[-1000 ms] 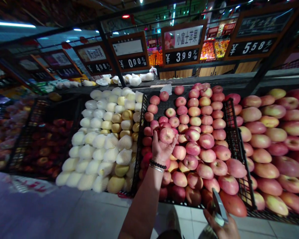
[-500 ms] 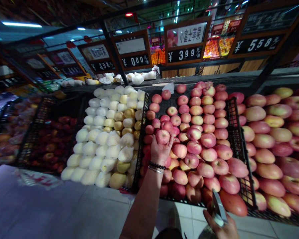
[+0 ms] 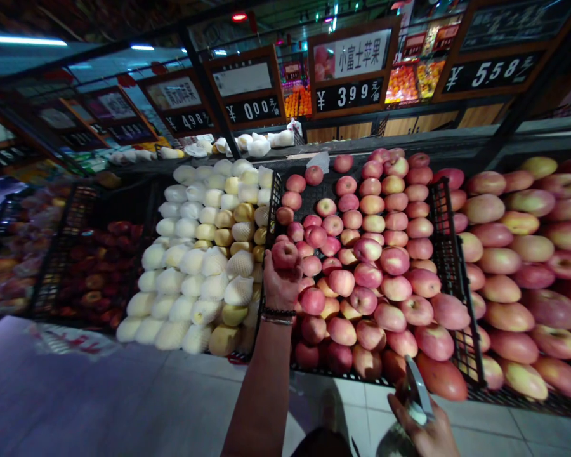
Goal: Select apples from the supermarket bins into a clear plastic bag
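My left hand [image 3: 280,291], with a dark bead bracelet at the wrist, is closed around a red apple [image 3: 284,255] at the left side of the apple crate. Its fingers cup the fruit from below and the side. Several pink-red apples [image 3: 341,283] lie in rows to the right of this hand. At the lower right, my right hand [image 3: 433,433] grips a spray bottle [image 3: 419,395] near the crate's front edge. The bottle's grey-green head shows above the fingers, while its clear body is partly cut off by the frame.
Left of the apples, pale pears [image 3: 193,261] sit in foam nets. A black crate wall [image 3: 461,279] separates larger apples [image 3: 528,260] on the right. Price signs [image 3: 349,70] hang over the back ledge. Dark red fruit [image 3: 95,279] fills a crate farther left.
My left hand has moved left with the apple, away from the middle of the pile towards the crate's left wall. My right hand with the spray bottle has stayed nearly in place.
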The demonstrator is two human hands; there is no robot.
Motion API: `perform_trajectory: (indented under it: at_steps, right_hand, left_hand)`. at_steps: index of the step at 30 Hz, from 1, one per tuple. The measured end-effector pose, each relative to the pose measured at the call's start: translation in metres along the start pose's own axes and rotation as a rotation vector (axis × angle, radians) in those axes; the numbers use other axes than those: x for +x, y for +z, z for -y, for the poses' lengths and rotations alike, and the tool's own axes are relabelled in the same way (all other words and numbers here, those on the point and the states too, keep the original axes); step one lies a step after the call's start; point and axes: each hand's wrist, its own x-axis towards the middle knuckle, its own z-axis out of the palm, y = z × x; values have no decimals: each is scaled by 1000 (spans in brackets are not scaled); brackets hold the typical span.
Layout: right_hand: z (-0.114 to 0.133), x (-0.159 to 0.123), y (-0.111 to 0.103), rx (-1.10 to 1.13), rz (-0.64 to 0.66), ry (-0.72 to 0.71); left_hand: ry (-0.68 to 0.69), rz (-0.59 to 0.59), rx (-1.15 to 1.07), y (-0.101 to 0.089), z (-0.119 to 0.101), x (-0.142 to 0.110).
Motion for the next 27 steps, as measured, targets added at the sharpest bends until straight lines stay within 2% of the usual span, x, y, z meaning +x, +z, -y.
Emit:
perform_trajectory:
  at_steps: [4,8,11,13,20,23,27]
  right_hand:
    - [-2,0,0,48,15,-26]
    - [-3,2,2,37,19,-39]
    - [-2,3,5,58,14,-46]
    - [-2,4,6,83,6,-49]
    - [-24,7,3,57,66,-10]
    - [-30,7,3,20,45,-17]
    - [-27,5,5,23,42,-35]
  left_hand:
    - [185,-21,242,-12,-7,-1]
    - [448,-39,519,-22,2,-4]
    - [784,-11,1060,-31,11,2]
    - [913,18,1373,-38,16,10]
    - [873,-25,1622,-58,22,29]
    - [865,-43,1708,-58,19,26]
    - [849,-31,1813,-54,16,17]
